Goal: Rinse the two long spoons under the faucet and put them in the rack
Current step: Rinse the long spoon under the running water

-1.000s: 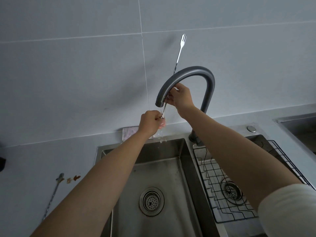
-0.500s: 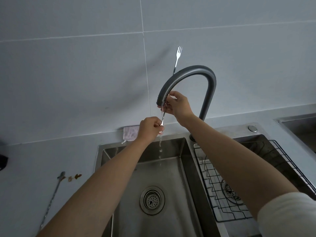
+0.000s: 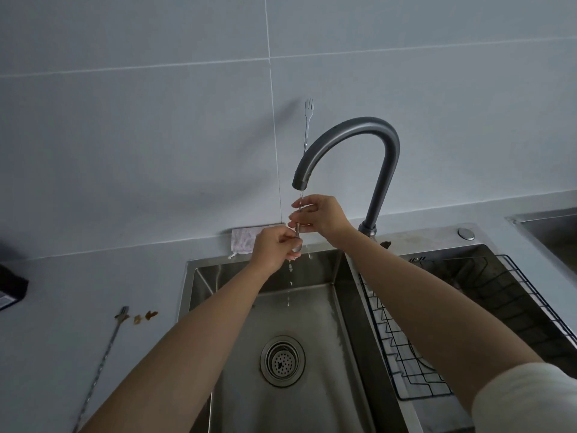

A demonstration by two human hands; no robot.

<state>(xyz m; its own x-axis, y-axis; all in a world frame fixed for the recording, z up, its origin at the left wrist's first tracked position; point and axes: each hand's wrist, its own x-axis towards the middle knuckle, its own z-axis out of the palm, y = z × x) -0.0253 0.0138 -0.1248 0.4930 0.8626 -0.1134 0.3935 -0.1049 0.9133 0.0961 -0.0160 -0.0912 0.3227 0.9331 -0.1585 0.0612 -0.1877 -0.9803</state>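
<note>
A long thin metal spoon (image 3: 308,123) stands upright under the grey curved faucet (image 3: 359,129). Its forked top end rises behind the spout, and its small bowl sits low by my left hand. My left hand (image 3: 274,250) is closed around the lower end. My right hand (image 3: 323,215) pinches the shaft just above, right below the spout, where a thin stream of water runs and drips into the sink (image 3: 237,385). A second long spoon (image 3: 103,354) lies on the counter at the left. The black wire rack (image 3: 390,334) sits in the right basin.
A folded cloth (image 3: 245,240) lies behind the sink against the tiled wall. Brown crumbs (image 3: 146,316) sit by the counter spoon's top end. A dark object (image 3: 9,289) stands at the far left edge. Another basin's rim (image 3: 543,220) shows at the far right.
Both hands have moved down with the spoon, from level with the spout to below it. Its forked top has dropped closer to the faucet's arch.
</note>
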